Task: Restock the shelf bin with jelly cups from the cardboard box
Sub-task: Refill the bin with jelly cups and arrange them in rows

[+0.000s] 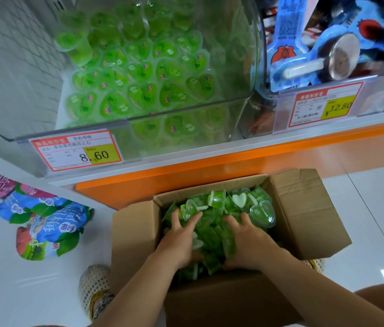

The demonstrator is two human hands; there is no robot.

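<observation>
Now: your left hand [181, 234] and right hand [247, 241] sit with fingers spread, pressed into the green heart-shaped jelly cups [209, 230] heaped in the cardboard box [315, 220], lower centre. The box flaps splay left and right and the top is open. The orange shelf edge [209, 166] runs just above the box's far rim. The clear shelf bin [212, 128], upper centre, is open-topped and part-filled. Snack bags [44, 227] lie at the left; a bin of blue packets [327, 43] stands upper right.
</observation>
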